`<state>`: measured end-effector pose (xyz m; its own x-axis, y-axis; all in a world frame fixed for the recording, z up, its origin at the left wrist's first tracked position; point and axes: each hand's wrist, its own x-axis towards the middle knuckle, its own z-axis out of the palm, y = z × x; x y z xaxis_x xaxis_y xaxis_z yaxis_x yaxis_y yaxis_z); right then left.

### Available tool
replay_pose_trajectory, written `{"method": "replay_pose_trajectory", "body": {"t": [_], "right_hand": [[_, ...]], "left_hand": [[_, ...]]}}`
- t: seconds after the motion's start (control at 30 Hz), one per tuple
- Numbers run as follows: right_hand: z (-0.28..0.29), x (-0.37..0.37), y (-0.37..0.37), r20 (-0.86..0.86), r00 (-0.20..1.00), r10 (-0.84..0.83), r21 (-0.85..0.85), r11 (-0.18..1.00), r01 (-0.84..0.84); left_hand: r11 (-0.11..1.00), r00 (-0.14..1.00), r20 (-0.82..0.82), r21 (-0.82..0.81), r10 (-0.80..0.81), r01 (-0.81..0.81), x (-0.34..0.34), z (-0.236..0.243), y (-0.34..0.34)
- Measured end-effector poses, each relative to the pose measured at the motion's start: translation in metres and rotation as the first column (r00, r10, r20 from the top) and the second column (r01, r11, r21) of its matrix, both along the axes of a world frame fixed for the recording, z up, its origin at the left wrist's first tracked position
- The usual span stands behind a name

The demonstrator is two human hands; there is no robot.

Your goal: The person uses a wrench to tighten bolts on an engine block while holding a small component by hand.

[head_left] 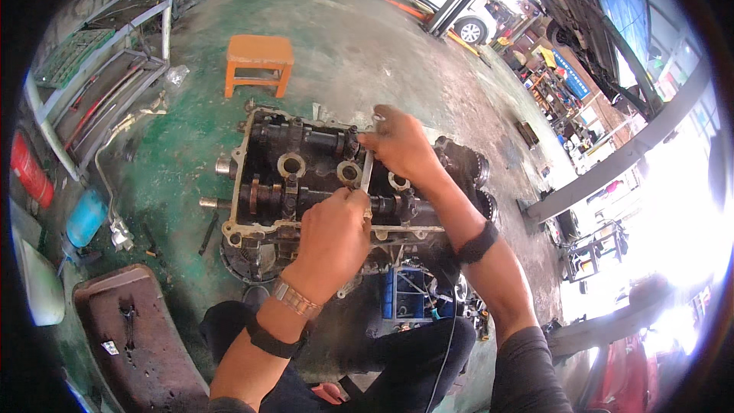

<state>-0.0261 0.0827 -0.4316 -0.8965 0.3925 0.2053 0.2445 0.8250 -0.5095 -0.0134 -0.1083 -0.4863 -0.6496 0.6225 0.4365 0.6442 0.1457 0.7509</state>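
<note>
An engine cylinder head with dark, oily camshafts lies in front of me. Across its middle runs a silver metal bar that looks like a wrench; its working end is hidden. My left hand is closed around the near end, low over the near edge of the cylinder head. Farther off, my right hand is closed over the far part, and a shiny bit of metal shows above its fingers. Its fingertips are beside a camshaft cap on the far row. Round plug-hole rings lie between the camshafts.
An orange stool stands beyond the cylinder head. To my left are a brown tray, a blue bottle, a red cylinder and a metal rack. A blue crate sits below. Lift posts and cars stand farther right.
</note>
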Motion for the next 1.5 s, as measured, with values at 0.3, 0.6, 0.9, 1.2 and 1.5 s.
{"method": "replay_pose_trajectory", "body": {"t": [0.3, 0.6, 0.9, 1.2, 1.5], "right_hand": [[0.012, -0.032, -0.061, 0.207, 0.958, 0.198, 0.441, 0.856, -0.272], [0.009, -0.012, -0.111, 0.231, 0.842, 0.487, 0.377, 0.754, -0.539], [-0.025, 0.062, -0.135, 0.095, 0.691, 0.717, 0.459, 0.584, -0.669], [-0.057, 0.153, -0.096, 0.132, 0.661, 0.739, 0.451, 0.549, -0.704], [-0.038, 0.2, -0.055, -0.039, 0.763, 0.645, 0.144, 0.759, -0.634]], "left_hand": [[0.814, 0.995, 0.035, 0.573, 0.094, -0.097, -0.012, 0.008, -0.005], [0.476, 0.872, 0.405, 0.731, 0.275, -0.49, -0.052, 0.015, -0.042], [0.518, 0.848, 0.487, 0.681, 0.208, -0.518, -0.06, 0.016, -0.057], [0.702, 0.86, 0.51, 0.618, -0.015, -0.354, -0.048, 0.008, -0.041], [0.856, 0.935, 0.35, 0.499, -0.059, -0.133, -0.03, 0.0, -0.013]]}}
